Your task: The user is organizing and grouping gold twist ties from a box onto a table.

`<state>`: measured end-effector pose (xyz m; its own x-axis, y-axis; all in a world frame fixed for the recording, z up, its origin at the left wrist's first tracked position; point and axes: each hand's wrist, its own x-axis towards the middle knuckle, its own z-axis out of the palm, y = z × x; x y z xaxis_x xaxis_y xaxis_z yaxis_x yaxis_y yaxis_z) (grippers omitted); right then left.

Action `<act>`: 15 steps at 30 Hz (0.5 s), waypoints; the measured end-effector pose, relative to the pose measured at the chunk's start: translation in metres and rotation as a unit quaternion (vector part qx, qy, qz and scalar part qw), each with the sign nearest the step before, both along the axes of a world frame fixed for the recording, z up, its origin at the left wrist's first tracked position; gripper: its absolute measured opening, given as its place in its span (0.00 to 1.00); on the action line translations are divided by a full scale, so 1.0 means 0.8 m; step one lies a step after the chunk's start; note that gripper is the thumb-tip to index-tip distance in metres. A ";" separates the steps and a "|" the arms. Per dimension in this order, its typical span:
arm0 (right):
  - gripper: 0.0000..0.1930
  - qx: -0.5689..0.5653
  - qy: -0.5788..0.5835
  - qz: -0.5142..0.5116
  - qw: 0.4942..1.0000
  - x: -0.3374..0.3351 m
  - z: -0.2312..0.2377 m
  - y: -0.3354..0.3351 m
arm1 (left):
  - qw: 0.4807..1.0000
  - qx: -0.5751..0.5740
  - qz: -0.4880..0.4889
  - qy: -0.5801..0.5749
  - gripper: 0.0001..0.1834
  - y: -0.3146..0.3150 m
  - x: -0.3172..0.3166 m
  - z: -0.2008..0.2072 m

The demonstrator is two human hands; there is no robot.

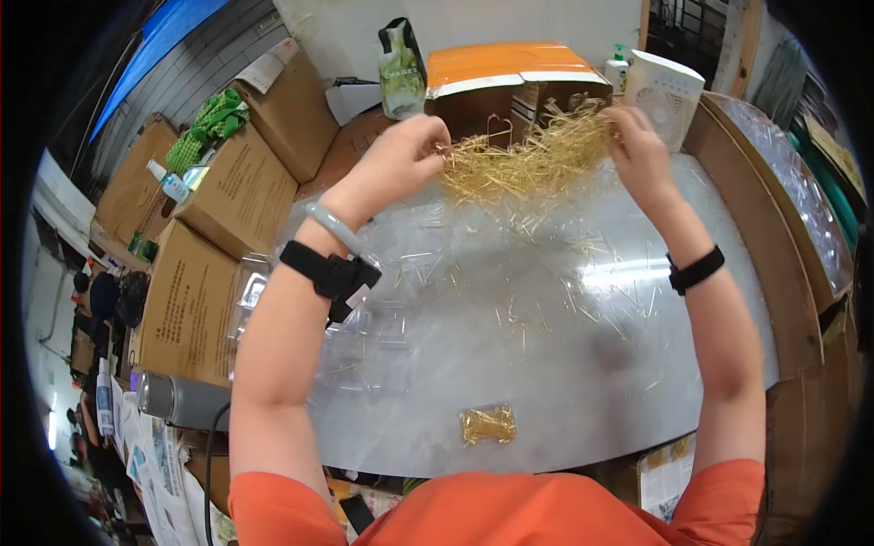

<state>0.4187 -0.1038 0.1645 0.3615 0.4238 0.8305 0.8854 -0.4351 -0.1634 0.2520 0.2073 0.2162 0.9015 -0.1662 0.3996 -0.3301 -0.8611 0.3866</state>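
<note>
A tangled clump of thin gold wire pins [528, 164] spans the space between my hands, over the far part of the table. At the clump's left end, the fingers of my left hand [401, 159] are closed on some of the wires. My right hand [642, 155] pinches the clump's right end. Loose gold pins [583, 282] lie scattered on the grey tabletop [437, 400] below. Close to my body is a small clear box [489, 425] full of short gold pieces. Empty clear plastic boxes [373, 337] rest under my left forearm.
An orange-topped carton [505, 64] stands open behind the clump, with a white fan [663, 96] to its right. Brown cartons [187, 300] line the left side, beside a grey flask [177, 400]. A cardboard wall [756, 227] borders the table's right edge.
</note>
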 end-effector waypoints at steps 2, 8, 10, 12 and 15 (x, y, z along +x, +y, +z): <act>0.19 0.017 0.016 0.001 1.000 -0.008 0.001 0.004 | 0.999 -0.023 0.020 -0.013 0.11 -0.004 -0.009 0.005; 0.19 -0.003 -0.031 0.033 0.999 -0.024 0.012 0.002 | 0.996 -0.076 0.014 -0.034 0.11 -0.010 -0.041 0.011; 0.18 -0.098 -0.127 0.032 0.987 -0.017 -0.003 -0.001 | 1.000 -0.014 -0.002 0.020 0.11 -0.004 -0.036 -0.012; 0.19 -0.035 -0.110 0.032 0.993 -0.034 0.016 0.000 | 0.996 -0.012 0.028 0.080 0.10 0.001 -0.050 0.001; 0.18 -0.023 0.017 0.069 0.997 -0.036 0.020 0.006 | 0.996 -0.065 0.017 0.065 0.10 0.009 -0.043 -0.017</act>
